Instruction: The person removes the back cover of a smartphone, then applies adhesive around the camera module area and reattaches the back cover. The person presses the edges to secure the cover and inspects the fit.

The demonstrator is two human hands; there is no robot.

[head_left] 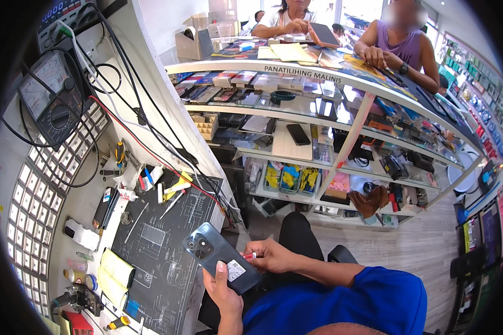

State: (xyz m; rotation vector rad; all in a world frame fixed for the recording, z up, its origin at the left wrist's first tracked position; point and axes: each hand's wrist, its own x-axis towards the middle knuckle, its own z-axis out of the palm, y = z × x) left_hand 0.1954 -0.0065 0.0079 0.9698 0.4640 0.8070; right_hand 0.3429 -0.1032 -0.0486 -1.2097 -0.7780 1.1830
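A dark blue-grey smartphone (222, 255) is held tilted above my lap, its back with the camera block facing up. A white label sticker (236, 270) is on its lower back. My left hand (227, 297) grips the phone from below, with the thumb lying across its back. At the phone's right edge, my right hand (273, 256) is closed in a pinch on a small red and white piece (250, 255). Its kind cannot be made out, and the fingers cover most of it. Whether the piece touches the phone's edge is unclear.
Left of the phone lies a black printed work mat (156, 251) with tweezers (172, 205) and a yellow cloth (116, 273). An analog multimeter (50, 103) and cables hang above. Beyond stands a glass display counter (296, 111), with two people (402, 50) at its far side.
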